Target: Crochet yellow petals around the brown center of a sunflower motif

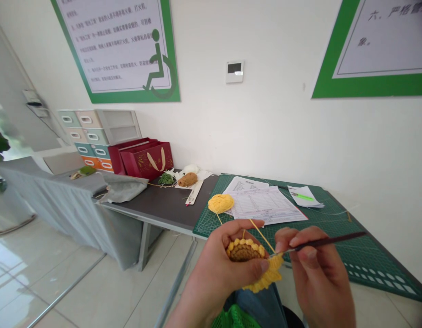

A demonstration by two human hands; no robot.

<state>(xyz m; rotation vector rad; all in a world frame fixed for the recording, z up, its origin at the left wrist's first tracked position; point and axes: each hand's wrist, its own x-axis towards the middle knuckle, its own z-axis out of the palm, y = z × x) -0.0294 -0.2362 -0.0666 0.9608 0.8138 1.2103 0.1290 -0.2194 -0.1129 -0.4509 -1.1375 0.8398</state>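
My left hand (228, 269) is closed on a round crochet piece (247, 253), brown in the middle with a yellow bobbled edge and yellow petals below. A yellow strand runs up over my left index finger and down to the work. Between the fingers of my right hand (318, 269) is a crochet hook (329, 240) with a dark handle pointing right. Its metal tip meets the yellow stitches at the piece's right edge. Behind my left hand, a ball of yellow yarn (221, 203) rests on the green cutting mat (265, 230), with a strand leading down from it.
Printed sheets (267, 205) and a bright green pen (302, 197) lie on the mat. Further left are brown yarn (187, 179), green yarn (166, 178), a grey cloth pouch (124, 189), a dark red gift bag (146, 159) and stacked drawers (95, 136). A white wall stands behind.
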